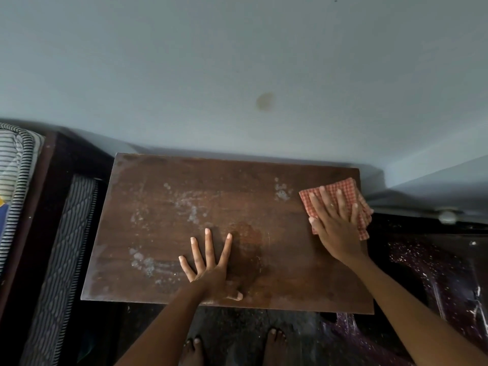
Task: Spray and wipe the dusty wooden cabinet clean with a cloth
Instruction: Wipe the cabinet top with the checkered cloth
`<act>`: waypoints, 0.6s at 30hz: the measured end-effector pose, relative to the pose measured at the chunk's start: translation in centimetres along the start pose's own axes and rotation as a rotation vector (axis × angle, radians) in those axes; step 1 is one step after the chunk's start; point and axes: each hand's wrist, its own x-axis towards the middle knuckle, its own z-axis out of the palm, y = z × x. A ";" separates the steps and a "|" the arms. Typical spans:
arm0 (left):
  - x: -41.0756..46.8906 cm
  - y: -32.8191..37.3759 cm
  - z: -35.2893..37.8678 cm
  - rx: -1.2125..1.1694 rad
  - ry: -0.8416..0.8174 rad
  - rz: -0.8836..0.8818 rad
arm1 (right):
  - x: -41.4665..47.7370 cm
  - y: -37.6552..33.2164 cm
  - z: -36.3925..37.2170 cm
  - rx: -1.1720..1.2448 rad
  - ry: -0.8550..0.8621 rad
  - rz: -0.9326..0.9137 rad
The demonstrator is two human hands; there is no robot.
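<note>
- At the far left of the frame, a striped mattress (13,175) on a dark bed frame stands just beside the cabinet and plays no part in the job.
- The wooden cabinet (237,180) fills the middle of the frame, its top seen from above and its back edge against the pale wall (237,62).
- Whitish dust patches (190,204) lie across the left and centre of the top, with another near the lower left corner and a small one toward the upper right.
- The left hand (208,273), at lower centre, lies flat on the wood near the front edge with its fingers spread wide and holding nothing. It looks to be bracing.
- Just right of that hand is a darker patch (248,241), possibly damp. I cannot tell for sure.
- The right hand (335,228), at the right edge of the top, presses a folded red-checked cloth (346,184) onto the wood with fingers straight and slightly apart.
- No spray bottle is in view.
- The step in hand is judged to be wiping, started from the right side.
- The next move calls for a firm, flat sweep leftward through the dust, with the bracing hand lifted out of the path.
</note>
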 end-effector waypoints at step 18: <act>-0.1 0.0 0.0 0.003 0.003 0.010 | 0.6 -4.9 -0.5 -0.013 0.066 -0.172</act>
